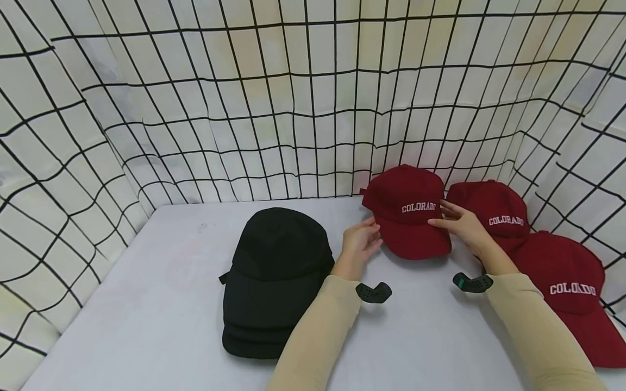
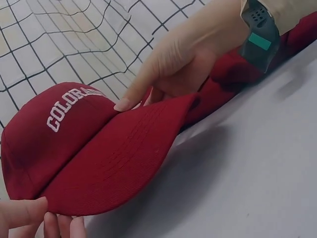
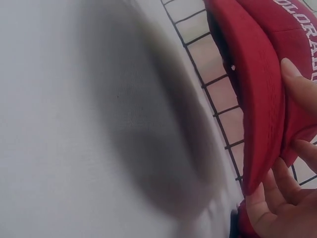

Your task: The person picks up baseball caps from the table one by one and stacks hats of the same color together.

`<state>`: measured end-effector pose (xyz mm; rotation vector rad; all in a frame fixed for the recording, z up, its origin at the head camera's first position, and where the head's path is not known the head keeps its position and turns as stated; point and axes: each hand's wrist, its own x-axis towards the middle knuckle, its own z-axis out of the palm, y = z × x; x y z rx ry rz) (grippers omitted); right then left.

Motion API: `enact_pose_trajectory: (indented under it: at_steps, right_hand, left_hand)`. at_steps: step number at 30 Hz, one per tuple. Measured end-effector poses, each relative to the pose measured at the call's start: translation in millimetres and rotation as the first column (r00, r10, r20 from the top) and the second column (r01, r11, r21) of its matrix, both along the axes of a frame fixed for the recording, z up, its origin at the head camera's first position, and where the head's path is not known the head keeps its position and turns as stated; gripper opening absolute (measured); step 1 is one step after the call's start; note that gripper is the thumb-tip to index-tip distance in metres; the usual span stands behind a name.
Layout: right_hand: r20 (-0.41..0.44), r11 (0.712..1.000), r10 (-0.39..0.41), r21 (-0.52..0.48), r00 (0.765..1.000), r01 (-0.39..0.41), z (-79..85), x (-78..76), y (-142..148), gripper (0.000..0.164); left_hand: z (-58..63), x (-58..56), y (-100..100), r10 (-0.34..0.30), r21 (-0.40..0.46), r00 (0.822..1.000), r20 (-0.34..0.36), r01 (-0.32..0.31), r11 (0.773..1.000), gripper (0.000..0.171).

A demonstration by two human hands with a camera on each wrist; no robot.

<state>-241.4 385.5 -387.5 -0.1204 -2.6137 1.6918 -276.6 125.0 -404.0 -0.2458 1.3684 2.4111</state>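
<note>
Both hands hold a dark red baseball cap (image 1: pixel 414 239) with white COLORADO lettering, near the back of the table. My left hand (image 1: pixel 359 244) pinches its left side where brim meets crown; the thumb and fingers show at the brim's corner in the left wrist view. On the other side my right hand (image 1: pixel 464 228) grips the cap, its thumb on the front and its fingers under the brim (image 3: pixel 262 114). The brim hangs over the table, casting a shadow in the right wrist view.
Two more red COLORADO caps, one at the back right (image 1: pixel 489 203) and another nearer (image 1: pixel 562 266), overlap along the right side. A stack of black caps (image 1: pixel 279 244) stands left of my left forearm. White walls with black grid netting (image 1: pixel 323 92) enclose the white table (image 1: pixel 161 304).
</note>
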Motion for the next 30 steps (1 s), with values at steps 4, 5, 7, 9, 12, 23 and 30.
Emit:
enact_pose_trajectory:
  at_steps: [4, 5, 7, 9, 12, 23, 30]
  right_hand:
    - [0.009, 0.999, 0.006, -0.041, 1.0, -0.006, 3.4, 2.5, -1.9, 0.086]
    - [0.011, 0.998, 0.005, -0.056, 1.0, -0.004, 4.4, 3.3, -2.5, 0.086]
    - [0.021, 0.997, -0.003, -0.079, 1.0, 0.005, 6.4, 5.1, -3.8, 0.086]
    - [0.033, 0.996, -0.01, -0.09, 0.999, 0.013, 7.6, 7.4, -4.4, 0.086]
    - [0.044, 0.996, -0.014, -0.084, 0.999, 0.017, 8.6, 11.3, -4.3, 0.086]
    - [0.038, 0.998, 0.014, -0.066, 0.999, -0.011, 14.1, 19.9, -6.1, 0.085]
    - [0.04, 0.999, 0.037, -0.033, 0.999, -0.036, 10.7, 25.8, -9.8, 0.086]
  left_hand:
    - [3.9, 5.0, 0.6, 0.043, 0.018, 0.999, 0.016, -0.044, 0.999, 0.036]
    - [4.9, 6.0, 0.6, 0.05, 0.019, 0.999, 0.017, -0.05, 0.999, 0.036]
    - [6.6, 7.9, 1.0, 0.064, 0.024, 0.998, 0.014, -0.064, 0.998, 0.037]
    - [7.6, 10.2, 1.3, 0.071, 0.025, 0.997, 0.01, -0.071, 0.997, 0.038]
    - [8.4, 14.6, 1.8, 0.081, 0.02, 0.997, 0.009, -0.081, 0.996, 0.041]
    - [10.8, 25.5, 1.8, 0.124, 0.045, 0.992, 0.03, -0.125, 0.991, 0.041]
    - [10.4, 33.2, -1.5, 0.156, 0.036, 0.988, 0.01, -0.156, 0.987, 0.043]
